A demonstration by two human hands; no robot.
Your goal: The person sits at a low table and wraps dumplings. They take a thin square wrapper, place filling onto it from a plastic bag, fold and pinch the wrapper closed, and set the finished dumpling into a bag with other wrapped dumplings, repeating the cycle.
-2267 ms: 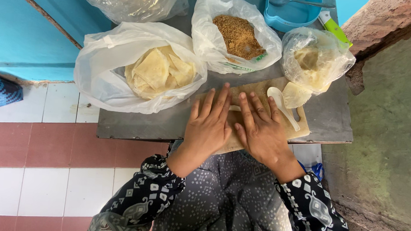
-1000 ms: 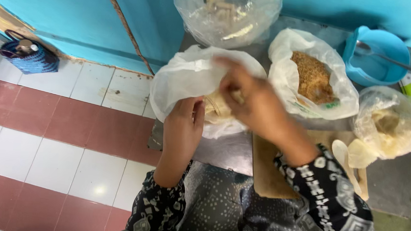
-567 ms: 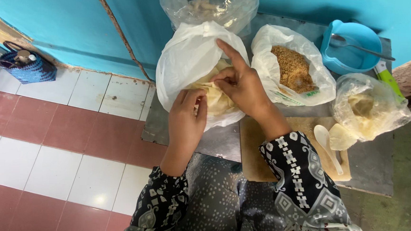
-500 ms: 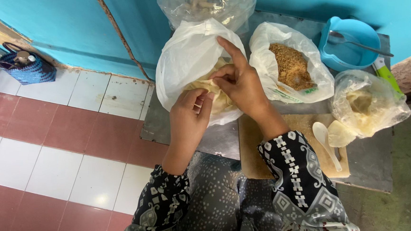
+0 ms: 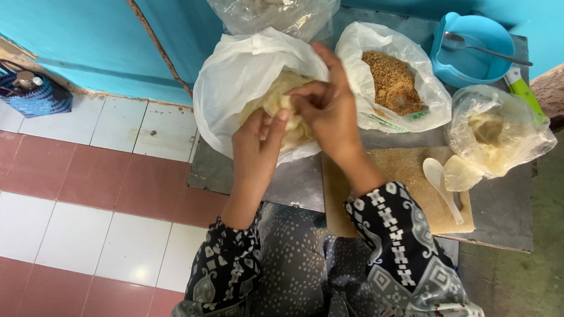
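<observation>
1. The grey worktop [image 5: 293, 185] fills the right centre of the frame, against a turquoise wall, with red and white floor tiles at lower left.
2. A white plastic bag [image 5: 234, 84] of pale thin wrapper sheets [image 5: 279, 103] sits at the worktop's upper left. A moment ago both hands lay flat on the cutting board; now both are at this bag, so the work has gone from the board to the sheets.
3. The left hand [image 5: 257, 140] pinches the near edge of a sheet with fingers closed on it; the right hand [image 5: 327, 109] curls over the top of the stack, fingers narrow and gripping a sheet too. It looks like one sheet is being peeled off the rest.
4. Other bags: a clear one [image 5: 272, 4] at top centre, one of brown crumbs [image 5: 391, 83] to the right, one of pale filling [image 5: 499, 129] at far right.
5. The wooden cutting board [image 5: 405, 179] lies right of centre, now bare of hands.
6. A blue bowl [image 5: 471, 49] with a spoon sits at upper right.
7. A white spoon [image 5: 440, 184] rests on the board.
</observation>
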